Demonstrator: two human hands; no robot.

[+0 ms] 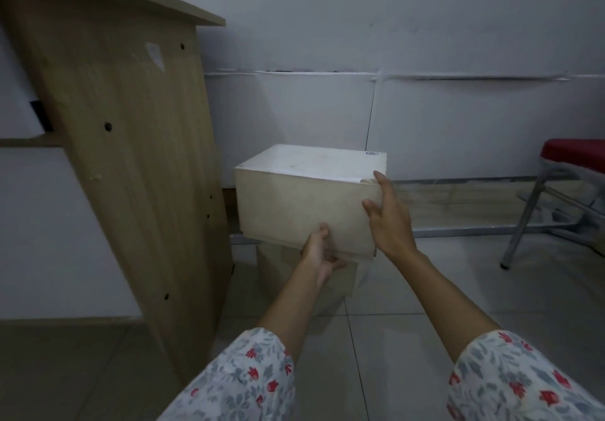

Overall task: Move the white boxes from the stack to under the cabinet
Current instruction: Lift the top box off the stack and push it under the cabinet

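A white box (294,201) is held up in the middle of the view, above another white box (288,273) that stands on the floor. My left hand (319,253) grips the upper box at its lower front edge, fingers under the bottom. My right hand (389,217) presses flat against its right front corner, thumb near the top edge. The wooden cabinet (131,145) stands just left of the boxes, its side panel facing me. The lower box is partly hidden behind the upper box and my left arm.
A white wall (425,60) runs behind the boxes. A red-seated metal chair (556,191) stands at the right. Pale floor tiles (393,338) lie in front. White panels show inside the cabinet's left side.
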